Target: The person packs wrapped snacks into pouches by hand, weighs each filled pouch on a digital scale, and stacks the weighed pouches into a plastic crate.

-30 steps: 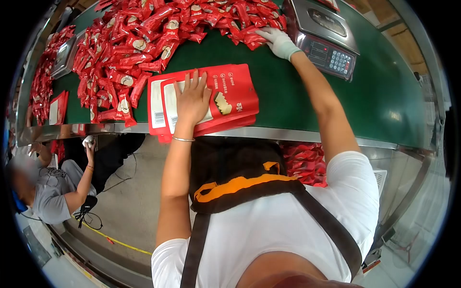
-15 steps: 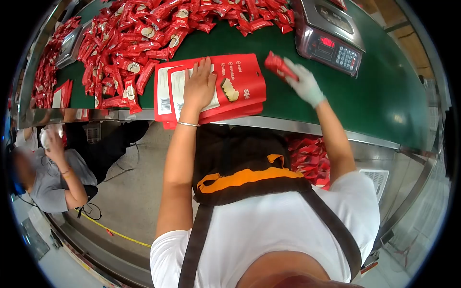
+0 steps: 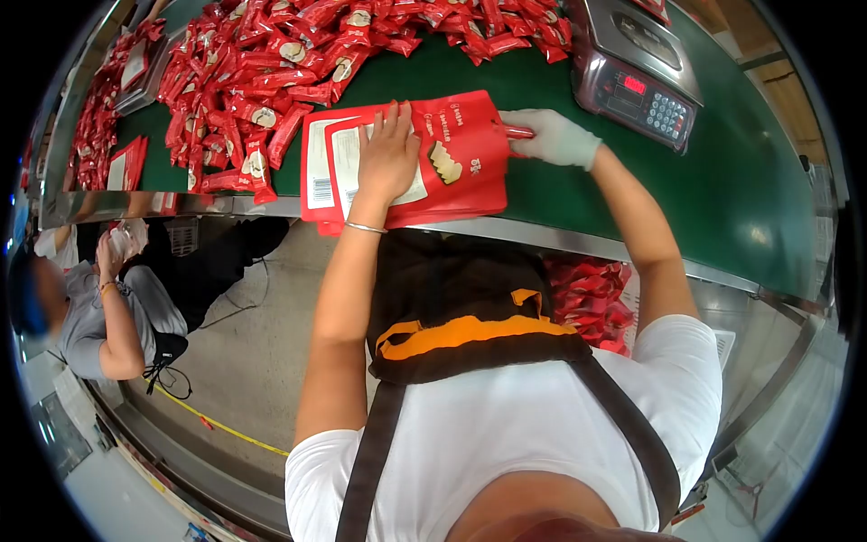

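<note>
My bare left hand (image 3: 389,163) lies flat on a stack of red printed pouches (image 3: 468,181), its fingers stretched out over the white labels. At the right end of the top pouch is my right hand (image 3: 555,137) in a white glove, closed on a small red wrapped snack packet (image 3: 518,132). Only a short piece of that packet shows. Whether its tip is inside the pouch or just against its edge, I cannot tell. The pouches rest by the front metal edge of the green table (image 3: 623,194).
A large heap of red snack packets (image 3: 262,81) covers the back left. A digital scale (image 3: 637,81) stands at the back right. Below the table is a container of red packets (image 3: 589,298). Another person (image 3: 117,307) sits at the lower left, hands raised.
My right hand has moved left with the snack packet, from over the bare table to the pouch's right end. My left hand stays on the pouches. The view has shifted slightly.
</note>
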Demonstrator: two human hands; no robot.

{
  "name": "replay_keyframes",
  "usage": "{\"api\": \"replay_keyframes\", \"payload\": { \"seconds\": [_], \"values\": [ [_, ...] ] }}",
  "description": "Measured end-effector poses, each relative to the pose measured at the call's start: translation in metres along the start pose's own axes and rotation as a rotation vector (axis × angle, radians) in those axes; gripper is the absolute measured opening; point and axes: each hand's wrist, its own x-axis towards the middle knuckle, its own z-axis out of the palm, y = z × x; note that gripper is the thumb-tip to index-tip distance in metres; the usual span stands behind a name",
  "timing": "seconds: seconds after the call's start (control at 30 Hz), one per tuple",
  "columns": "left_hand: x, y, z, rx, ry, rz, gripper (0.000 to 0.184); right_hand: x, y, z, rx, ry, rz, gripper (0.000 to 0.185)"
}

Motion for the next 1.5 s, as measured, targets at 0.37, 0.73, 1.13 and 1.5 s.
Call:
{"api": "replay_keyframes", "payload": {
  "seconds": [0.37, 0.73, 1.13, 1.5],
  "values": [
    [-0.002, 0.002, -0.006, -0.035, -0.094, 0.206, 0.053, -0.033, 0.011, 0.037, 0.175, 0.017, 0.047, 0.045],
    [0.000, 0.001, -0.007, -0.033, -0.107, 0.090, 0.055, 0.032, 0.063, 0.071, -0.256, 0.187, -0.405, 0.042],
    [-0.005, 0.008, -0.005, -0.045, 0.032, 0.150, 0.067, 0.062, 0.044, 0.105, -0.328, 0.359, -0.457, 0.033],
    [-0.007, 0.017, -0.006, 0.195, 0.083, 0.135, 0.053, 0.036, 0.106, 0.001, -0.352, 0.251, -0.445, 0.037]
  ]
}}
